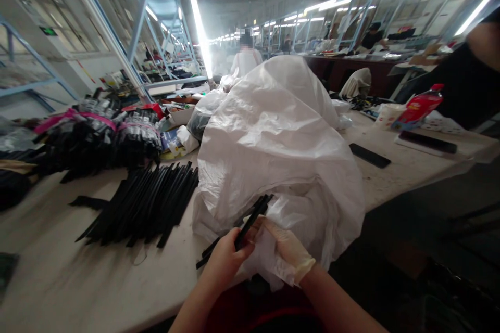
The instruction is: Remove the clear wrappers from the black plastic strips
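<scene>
My bare left hand (230,252) is closed around black strips (252,218) in front of a large white plastic bag (273,135). My right hand (287,247) wears a pale glove; its fingers are pressed together at the strips, beside thin white plastic. More black strips (201,260) stick out beneath my left forearm and wrist. A spread row of black strips (144,205) lies on the table left of the bag. The bag's mouth hangs toward me, over the table's front edge.
On the table (47,270), bundles with pink ties (86,135) stand at the back left. A dark phone (370,155), another phone (427,142) and a red-labelled bottle (420,106) lie right. A person (457,73) is at the far right.
</scene>
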Motion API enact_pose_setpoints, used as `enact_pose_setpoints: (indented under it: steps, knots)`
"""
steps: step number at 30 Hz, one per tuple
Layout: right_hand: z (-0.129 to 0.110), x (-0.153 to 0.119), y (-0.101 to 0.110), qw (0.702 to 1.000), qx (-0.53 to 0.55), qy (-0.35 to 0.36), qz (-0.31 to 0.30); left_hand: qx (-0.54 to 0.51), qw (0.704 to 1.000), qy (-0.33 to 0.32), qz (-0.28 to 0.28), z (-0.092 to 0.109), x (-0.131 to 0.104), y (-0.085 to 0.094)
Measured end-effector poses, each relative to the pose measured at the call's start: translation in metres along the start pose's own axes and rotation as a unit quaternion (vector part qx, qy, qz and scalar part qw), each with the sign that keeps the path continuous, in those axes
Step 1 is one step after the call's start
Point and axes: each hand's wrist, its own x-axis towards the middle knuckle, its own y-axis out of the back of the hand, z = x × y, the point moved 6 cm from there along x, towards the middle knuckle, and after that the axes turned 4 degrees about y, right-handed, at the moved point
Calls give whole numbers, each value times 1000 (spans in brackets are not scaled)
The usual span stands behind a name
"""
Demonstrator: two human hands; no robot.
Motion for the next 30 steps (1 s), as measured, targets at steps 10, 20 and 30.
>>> enact_pose_setpoints:
  steps: [10,20,30]
  knots:
    - [6,-18,-14,995,-93,-34,-31,-51,997,16,61,5,3,29]
    - [9,-3,11,981,-173,-8,87,-162,986,42,4,-5,-15,26]
    - [-22,8,24,973,-136,41,183,-101,992,67,18,-22,-47,36]
